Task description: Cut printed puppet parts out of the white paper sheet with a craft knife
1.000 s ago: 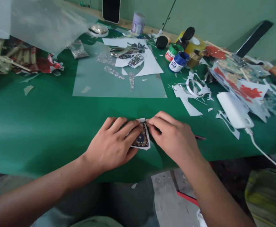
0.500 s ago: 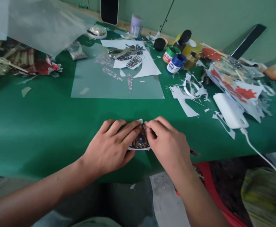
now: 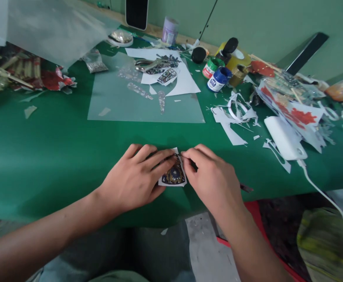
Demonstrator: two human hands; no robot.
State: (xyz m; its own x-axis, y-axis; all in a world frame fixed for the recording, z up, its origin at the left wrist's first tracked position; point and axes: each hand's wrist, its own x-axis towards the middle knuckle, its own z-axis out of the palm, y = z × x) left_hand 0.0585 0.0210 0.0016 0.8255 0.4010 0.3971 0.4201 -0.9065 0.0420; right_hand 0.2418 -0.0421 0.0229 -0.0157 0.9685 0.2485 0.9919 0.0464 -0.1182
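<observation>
A small printed paper piece (image 3: 175, 177), dark blue and gold with a white border, lies near the front edge of the green table (image 3: 56, 156). My left hand (image 3: 134, 178) lies flat on its left part, fingers stretched out and pressing it down. My right hand (image 3: 212, 180) is closed in a pinch at the piece's top right corner. A thin dark tool (image 3: 245, 188) sticks out behind that hand; its tip at the paper is hidden by my fingers.
A clear plastic sheet (image 3: 130, 105) with cut-outs and scissors (image 3: 146, 64) lies further back. Paint pots (image 3: 218, 78), white paper scraps (image 3: 232, 117), and a white device (image 3: 284, 137) with a cable (image 3: 326, 197) crowd the right. Red and gold craft items (image 3: 27, 74) sit far left.
Both hands stay on the paper piece. My right fingertips have shifted slightly along its top edge, and the view has moved a little.
</observation>
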